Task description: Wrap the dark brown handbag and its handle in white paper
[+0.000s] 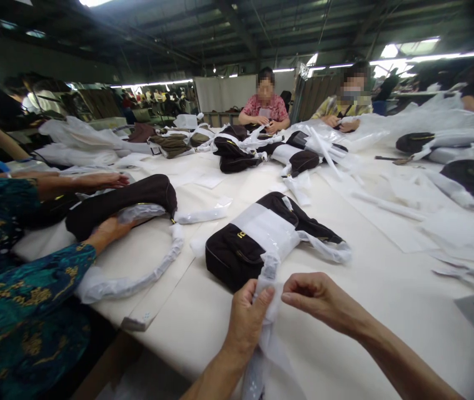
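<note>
I've got the left hand [247, 314] pinching a plastic-wrapped strap [270, 268] just on the near side of the black bag [230, 255]. My right hand [322, 297] is right next to it, fingertips bunched; can't tell from my end if they've got any film. The bag lies on the white table [407, 300] with a pale band [265, 225] around its middle. Left of the bag, a co-worker's hand [114, 229] grips another dark bag [126, 203]. Beyond the bag: a bunch of wrapped bags [232, 147], plus someone in a red shirt [280, 109]. Loose white sheets [453, 228] are off to its right.
</note>
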A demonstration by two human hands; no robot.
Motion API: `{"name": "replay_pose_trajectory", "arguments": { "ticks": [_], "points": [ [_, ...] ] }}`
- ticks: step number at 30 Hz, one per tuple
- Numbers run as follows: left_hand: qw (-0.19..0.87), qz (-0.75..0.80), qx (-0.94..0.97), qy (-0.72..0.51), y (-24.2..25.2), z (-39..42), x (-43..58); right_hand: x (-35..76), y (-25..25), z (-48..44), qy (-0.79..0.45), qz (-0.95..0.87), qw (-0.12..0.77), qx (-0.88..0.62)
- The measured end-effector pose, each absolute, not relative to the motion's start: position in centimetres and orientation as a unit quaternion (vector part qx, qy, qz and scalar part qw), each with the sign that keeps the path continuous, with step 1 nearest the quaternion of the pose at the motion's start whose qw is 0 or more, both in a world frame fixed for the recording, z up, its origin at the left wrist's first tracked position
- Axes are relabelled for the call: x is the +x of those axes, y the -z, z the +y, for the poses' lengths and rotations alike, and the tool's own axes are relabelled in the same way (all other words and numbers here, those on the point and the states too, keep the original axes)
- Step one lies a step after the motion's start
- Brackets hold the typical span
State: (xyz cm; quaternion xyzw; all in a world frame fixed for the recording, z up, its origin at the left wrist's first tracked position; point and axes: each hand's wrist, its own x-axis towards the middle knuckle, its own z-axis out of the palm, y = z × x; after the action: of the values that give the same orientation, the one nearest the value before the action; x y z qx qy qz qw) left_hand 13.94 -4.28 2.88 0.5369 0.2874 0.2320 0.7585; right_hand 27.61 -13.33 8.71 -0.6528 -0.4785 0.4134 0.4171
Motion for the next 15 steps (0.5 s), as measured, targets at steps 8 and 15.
{"name": "replay_pose_trajectory", "arguments": {
  "ticks": [8, 15],
  "points": [
    [0.727, 0.295, 0.575, -0.232, -3.3, -4.3, 14.0, 28.2, -8.2, -12.9, -0.384, -0.497, 0.391, -0.673],
    [0.708, 0.290, 0.601, -0.229, -3.5, -4.2, 13.7, 28.2, -7.1, -12.5, -0.379, -0.484, 0.391, -0.685]
  ]
}}
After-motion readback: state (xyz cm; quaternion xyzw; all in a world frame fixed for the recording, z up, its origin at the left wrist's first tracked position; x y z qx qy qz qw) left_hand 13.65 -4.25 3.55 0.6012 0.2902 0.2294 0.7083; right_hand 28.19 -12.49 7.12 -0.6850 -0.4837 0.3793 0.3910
